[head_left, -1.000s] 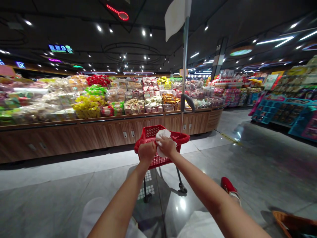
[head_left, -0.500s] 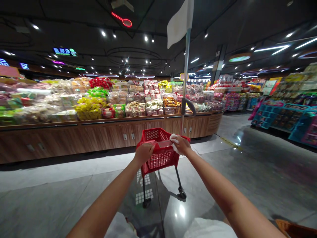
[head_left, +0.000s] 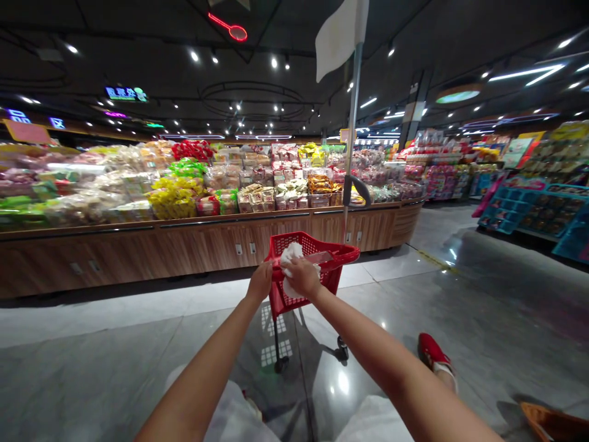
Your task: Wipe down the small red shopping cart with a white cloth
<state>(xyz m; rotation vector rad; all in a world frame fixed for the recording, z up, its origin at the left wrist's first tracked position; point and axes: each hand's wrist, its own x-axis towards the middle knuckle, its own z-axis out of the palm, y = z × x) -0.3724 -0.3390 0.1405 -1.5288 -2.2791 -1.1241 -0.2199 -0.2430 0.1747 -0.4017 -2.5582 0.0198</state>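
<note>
A small red shopping cart [head_left: 338, 279] with a flag pole stands in front of me. My left hand [head_left: 261, 281] is closed around the left end of its handle. A crumpled white cloth or tissue [head_left: 291, 253] is in my right hand [head_left: 301, 276], pressed onto the handle just beside the left one. Toward the right, the clear panel [head_left: 319, 258] and the red handle end are uncovered. A white flag [head_left: 338, 40] hangs at the top of the pole [head_left: 354, 104]. Part of the cloth is hidden under my right fingers.
Behind the cart runs a long wood-fronted counter [head_left: 207, 248] heaped with packaged snacks. Blue display racks [head_left: 515, 205] stand at the right. A red shoe [head_left: 432, 350] is on the grey floor to my right, with an orange-brown object [head_left: 550, 420] in the lower right corner.
My right hand has slid the white cloth leftward along the handle, from the right part to near my left hand. The left hand stays on the handle. A red shoe has come into view.
</note>
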